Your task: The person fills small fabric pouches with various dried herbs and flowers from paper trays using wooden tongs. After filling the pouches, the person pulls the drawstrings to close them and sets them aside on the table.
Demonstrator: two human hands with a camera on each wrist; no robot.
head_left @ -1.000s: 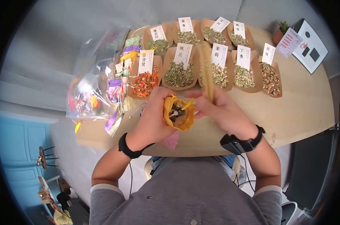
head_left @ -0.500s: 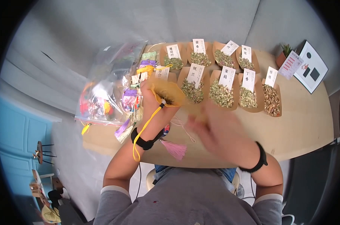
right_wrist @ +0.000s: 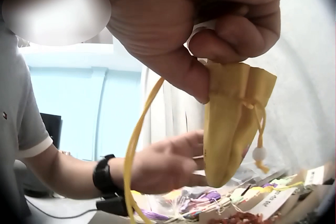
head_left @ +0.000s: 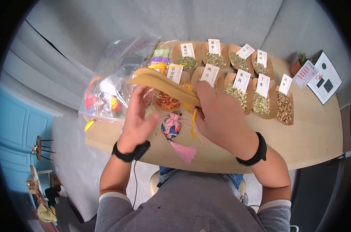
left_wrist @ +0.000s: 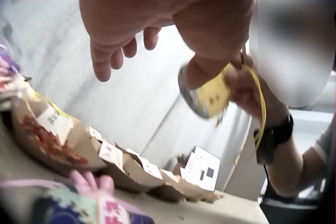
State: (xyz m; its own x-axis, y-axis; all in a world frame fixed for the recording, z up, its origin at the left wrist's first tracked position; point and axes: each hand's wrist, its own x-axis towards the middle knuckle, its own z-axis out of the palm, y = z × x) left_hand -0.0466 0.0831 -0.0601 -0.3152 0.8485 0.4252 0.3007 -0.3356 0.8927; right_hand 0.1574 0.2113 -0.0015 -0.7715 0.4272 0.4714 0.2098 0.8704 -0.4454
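Observation:
My right hand (head_left: pixel 225 116) pinches a yellow drawstring pouch (right_wrist: pixel 231 124) between thumb and curled fingers. A white bead dangles from its cord, and a yellow cord loop (right_wrist: pixel 136 145) hangs beside it. In the head view a curved, folded tan piece (head_left: pixel 160 83) stretches left from that hand; I cannot tell whether it is part of the pouch. My left hand (head_left: pixel 136 120) holds nothing, its fingers spread below the tan piece's left end. Between my hands on the table lies a pink-topped sachet (head_left: pixel 170 127) with a pink tassel (head_left: pixel 183 151).
Two rows of kraft-paper trays with labelled dried herbs (head_left: pixel 285 108) line the far side. Orange petals (head_left: pixel 167 101) fill one tray. At left lies a clear plastic bag (head_left: pixel 105 92) of colourful sachets. A potted plant (head_left: pixel 301 60) and white board (head_left: pixel 323 79) stand at right.
The pouch has passed from my left hand to my right. My left hand has come off it and opened. The pink sachet, partly covered by my left arm before, now shows fully.

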